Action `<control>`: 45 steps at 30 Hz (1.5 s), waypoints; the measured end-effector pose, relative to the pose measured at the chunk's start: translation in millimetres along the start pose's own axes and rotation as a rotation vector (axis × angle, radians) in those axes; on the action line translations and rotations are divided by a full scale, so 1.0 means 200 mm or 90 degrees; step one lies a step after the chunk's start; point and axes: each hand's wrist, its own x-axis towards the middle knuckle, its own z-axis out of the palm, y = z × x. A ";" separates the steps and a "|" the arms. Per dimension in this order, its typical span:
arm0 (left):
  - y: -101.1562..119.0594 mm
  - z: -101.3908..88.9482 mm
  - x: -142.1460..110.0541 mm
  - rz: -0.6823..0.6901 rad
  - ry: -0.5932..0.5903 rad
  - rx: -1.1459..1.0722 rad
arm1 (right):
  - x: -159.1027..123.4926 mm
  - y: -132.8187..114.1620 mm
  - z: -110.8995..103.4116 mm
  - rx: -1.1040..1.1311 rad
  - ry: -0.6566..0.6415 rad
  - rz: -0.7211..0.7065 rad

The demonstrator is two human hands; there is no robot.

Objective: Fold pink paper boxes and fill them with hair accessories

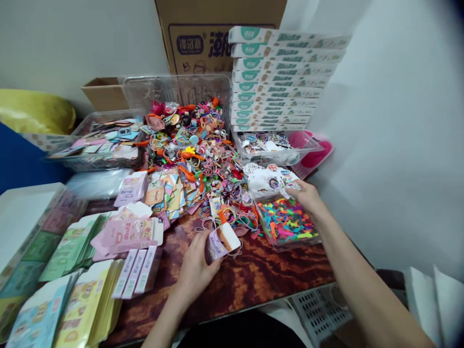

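Note:
My left hand (195, 268) grips a small open paper box (222, 241), purple and white, just above the dark wood-grain table (253, 280). My right hand (302, 195) reaches out to the far edge of a clear tray of bright multicoloured clips (286, 223), its fingers pinched at a round sticker from the white sticker pile (270, 180). A big heap of hair ties, clips and small trinkets (195, 145) lies behind both hands.
Flat unfolded boxes in pink, green, yellow and blue (79, 270) cover the left. A stack of teal-and-white boxes (275, 77) stands at the back right, a brown carton (206, 34) behind it. Clear bins (101, 140) hold cards. A white perforated basket (319, 311) sits below the table edge.

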 end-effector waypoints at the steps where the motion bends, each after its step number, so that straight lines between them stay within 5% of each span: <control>1: 0.00 0.00 0.00 0.001 0.000 0.005 | -0.01 0.01 -0.02 0.011 -0.042 0.008; 4: 0.00 0.01 0.00 0.005 -0.001 0.010 | -0.08 0.02 -0.08 -0.005 -0.168 0.007; 8: 0.02 0.02 0.01 0.016 -0.012 0.004 | -0.16 0.04 -0.12 -0.045 -0.231 -0.012; 15: 0.03 0.04 0.01 0.011 -0.024 0.005 | -0.23 0.03 -0.15 -0.179 -0.258 -0.066; 20: 0.03 0.04 -0.01 0.008 -0.031 0.001 | -0.29 -0.06 -0.08 -0.441 -0.061 -0.146; 25: 0.03 0.03 -0.02 0.004 -0.036 0.011 | -0.36 -0.08 0.00 -0.560 -0.180 -0.234; 33: 0.03 0.01 -0.02 0.002 -0.025 -0.019 | -0.37 -0.04 0.00 -0.460 -0.144 -0.243; 38: 0.03 0.00 -0.02 0.004 -0.033 -0.024 | -0.31 -0.03 -0.04 -0.141 -0.060 -0.054; 45: 0.04 0.01 -0.01 0.010 -0.067 -0.039 | -0.34 -0.06 -0.04 0.317 -0.083 0.143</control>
